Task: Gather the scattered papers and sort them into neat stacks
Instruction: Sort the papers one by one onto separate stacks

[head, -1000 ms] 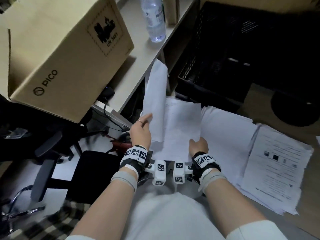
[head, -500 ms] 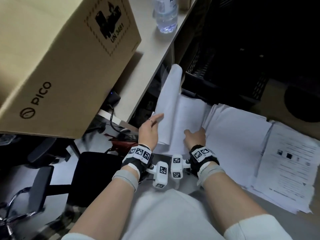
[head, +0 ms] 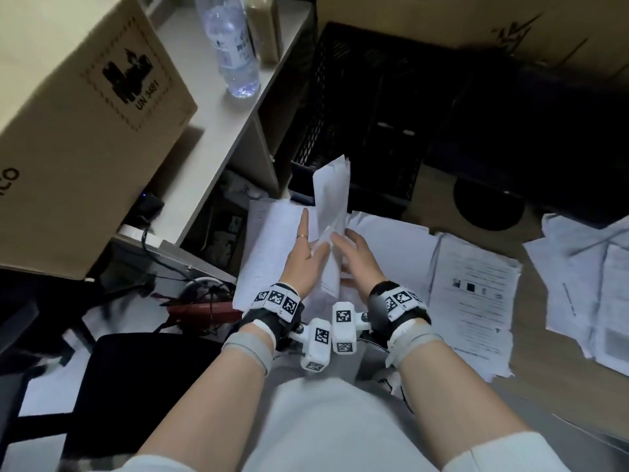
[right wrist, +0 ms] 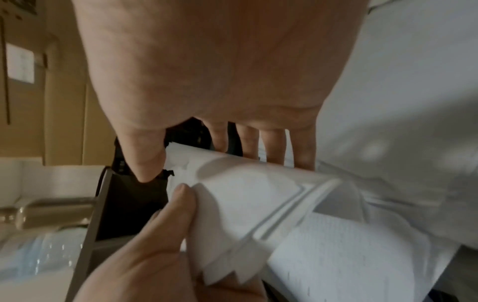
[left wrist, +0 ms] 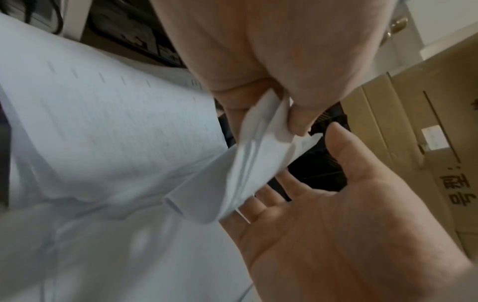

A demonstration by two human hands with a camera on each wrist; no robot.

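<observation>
A sheaf of white papers [head: 332, 199] stands upright between my hands, over the paper stacks on the floor. My left hand [head: 311, 240] pinches its lower edge between thumb and fingers; the left wrist view shows this pinch on the sheaf [left wrist: 258, 155]. My right hand [head: 352, 248] is open, and its straight fingers lie against the sheaf's [right wrist: 258, 194] other side. Below lie a printed stack [head: 272, 247], a blank white stack [head: 391, 247] and a stack with small pictures [head: 476, 291]. Loose sheets [head: 585, 284] lie scattered at the far right.
A large cardboard box [head: 85, 131] and a water bottle [head: 235, 52] sit on the desk [head: 211, 148] at left. A black crate [head: 357, 114] stands behind the papers. A dark chair [head: 136, 386] and cables [head: 204, 301] are at lower left.
The lifted sheaf has swung from the left side to the middle. My right hand has left the stack it pressed and come up against the sheaf. The camera has turned right.
</observation>
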